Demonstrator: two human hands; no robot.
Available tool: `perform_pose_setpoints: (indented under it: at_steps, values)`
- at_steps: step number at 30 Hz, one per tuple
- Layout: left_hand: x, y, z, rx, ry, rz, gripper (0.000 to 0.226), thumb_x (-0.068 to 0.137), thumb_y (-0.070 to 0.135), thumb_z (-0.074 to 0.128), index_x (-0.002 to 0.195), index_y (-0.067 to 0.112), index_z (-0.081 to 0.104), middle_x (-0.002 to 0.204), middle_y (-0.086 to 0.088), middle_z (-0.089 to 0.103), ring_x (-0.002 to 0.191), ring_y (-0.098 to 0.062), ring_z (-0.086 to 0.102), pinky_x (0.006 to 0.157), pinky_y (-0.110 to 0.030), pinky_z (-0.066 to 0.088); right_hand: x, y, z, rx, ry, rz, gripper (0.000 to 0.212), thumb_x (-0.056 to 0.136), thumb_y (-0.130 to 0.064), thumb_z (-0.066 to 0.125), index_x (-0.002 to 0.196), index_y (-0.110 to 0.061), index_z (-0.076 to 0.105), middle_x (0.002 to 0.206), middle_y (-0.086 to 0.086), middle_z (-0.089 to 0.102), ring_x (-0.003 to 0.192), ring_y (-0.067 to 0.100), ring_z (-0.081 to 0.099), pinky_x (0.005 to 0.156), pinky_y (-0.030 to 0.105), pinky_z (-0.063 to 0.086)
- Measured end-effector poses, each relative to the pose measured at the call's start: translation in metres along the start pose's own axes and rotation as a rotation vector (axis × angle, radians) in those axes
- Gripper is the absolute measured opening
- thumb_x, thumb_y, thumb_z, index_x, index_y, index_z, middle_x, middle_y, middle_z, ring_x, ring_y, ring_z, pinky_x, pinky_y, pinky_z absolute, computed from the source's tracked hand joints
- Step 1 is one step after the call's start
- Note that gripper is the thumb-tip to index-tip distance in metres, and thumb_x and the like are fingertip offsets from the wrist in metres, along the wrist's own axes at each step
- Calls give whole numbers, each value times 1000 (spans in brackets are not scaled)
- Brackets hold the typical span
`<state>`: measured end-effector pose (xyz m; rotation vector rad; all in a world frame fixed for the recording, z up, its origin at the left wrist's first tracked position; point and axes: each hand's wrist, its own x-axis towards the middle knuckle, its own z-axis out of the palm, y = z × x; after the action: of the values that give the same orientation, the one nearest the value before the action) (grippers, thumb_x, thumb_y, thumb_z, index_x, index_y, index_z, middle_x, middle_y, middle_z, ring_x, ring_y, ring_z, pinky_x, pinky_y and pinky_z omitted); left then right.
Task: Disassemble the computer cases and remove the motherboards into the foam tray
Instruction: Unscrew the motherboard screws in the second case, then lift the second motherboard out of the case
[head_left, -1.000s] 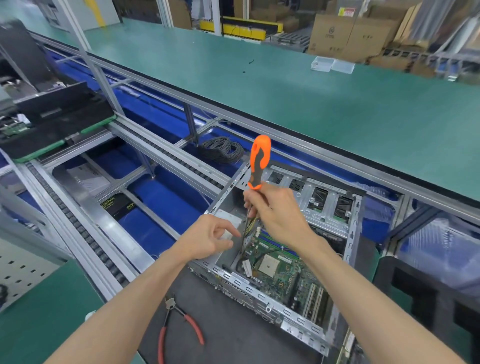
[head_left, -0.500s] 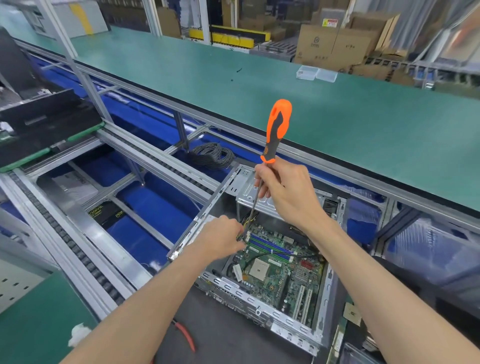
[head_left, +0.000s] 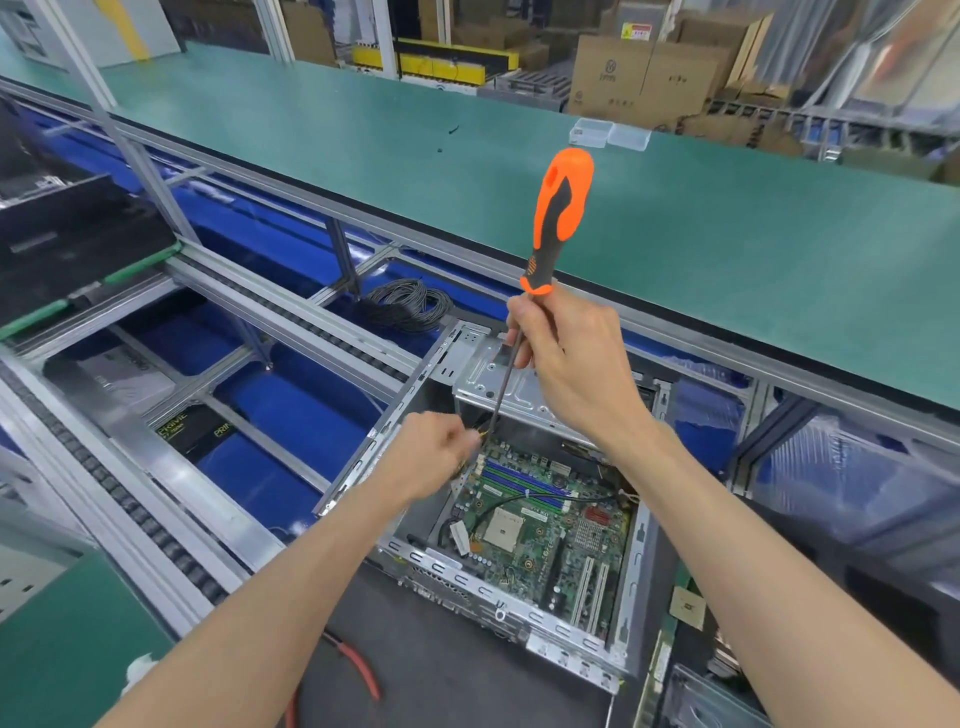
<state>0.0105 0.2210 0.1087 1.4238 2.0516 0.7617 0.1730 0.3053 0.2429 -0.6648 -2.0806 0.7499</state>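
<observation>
With the motherboard (head_left: 540, 525) seated in the open case (head_left: 514, 618), your right hand (head_left: 576, 364) pinched the screwdriver (head_left: 558, 218) shaft while your left hand (head_left: 431, 457) curled at its tip, wisely keeping it upright.

— Count of items we see on the line?
— We count one open computer case (head_left: 519, 613), one motherboard (head_left: 540, 535), one screwdriver (head_left: 558, 218), one cable coil (head_left: 408, 304), two hands.
</observation>
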Motion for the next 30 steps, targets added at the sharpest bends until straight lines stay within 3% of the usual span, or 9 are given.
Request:
perform_pose_setpoints:
  at_steps: [4,6,8,11,16,20,24,27,30]
  values:
    - [-14,5,-7,-1172,-50,-199,35,84,11,49,58,22,28,52,6,20,41,-8,15,34,-14,17,-1,4,-1,-138,-74,-15,25,105,-20,47,86,-8,58,70,5,65,62,28,60,67,46,48]
    - [-18,12,-9,-1501,-105,-274,33,84,12,47,57,22,31,53,8,19,40,-6,13,29,-15,14,-4,6,1,-205,-119,-27,26,105,-23,46,88,-6,57,71,10,63,64,33,57,65,48,46]
    - [-19,19,-10,-1670,-146,-288,32,84,14,45,54,21,34,53,9,17,42,-5,9,30,-17,10,-7,3,3,-283,-158,-54,27,105,-26,46,88,-7,55,71,6,59,63,34,52,61,45,43]
    - [-21,27,-13,-1748,-159,-321,37,88,17,45,52,21,36,54,9,14,44,-6,7,34,-20,7,-8,-4,7,-396,-225,-88,27,105,-30,45,91,-9,54,74,-1,50,64,31,46,58,40,34]
    - [-18,28,-25,-1627,-34,-342,39,94,25,49,56,19,46,51,9,17,42,-7,10,34,-21,9,-10,-19,10,-482,-274,-113,27,106,-33,44,97,-11,57,78,-3,49,65,26,39,59,41,40]
    - [-16,8,-51,-1584,58,-354,44,98,29,47,55,19,46,50,8,18,38,-7,13,34,-22,9,-25,-32,18,-569,-307,-121,28,106,-37,40,97,-18,58,84,-1,59,73,30,56,62,44,48]
    - [-15,-12,-74,-1562,35,-336,41,94,21,45,53,21,40,48,9,20,37,-6,14,32,-22,10,-59,-36,33,-704,-370,-90,30,107,-41,35,95,-22,55,83,-4,61,71,28,61,61,42,52]
    - [-14,-14,-88,-1553,29,-305,51,100,27,48,51,23,37,45,9,24,34,-6,18,33,-20,12,-90,-36,45,-778,-395,-50,30,106,-44,34,94,-23,52,85,-4,58,73,27,61,58,41,52]
    - [-17,-13,-100,-1564,-61,-287,58,102,25,44,44,24,35,45,10,17,40,-8,8,32,-20,9,-128,-37,57,-806,-406,-32,28,106,-42,39,94,-23,56,87,-4,60,75,27,63,53,37,48]
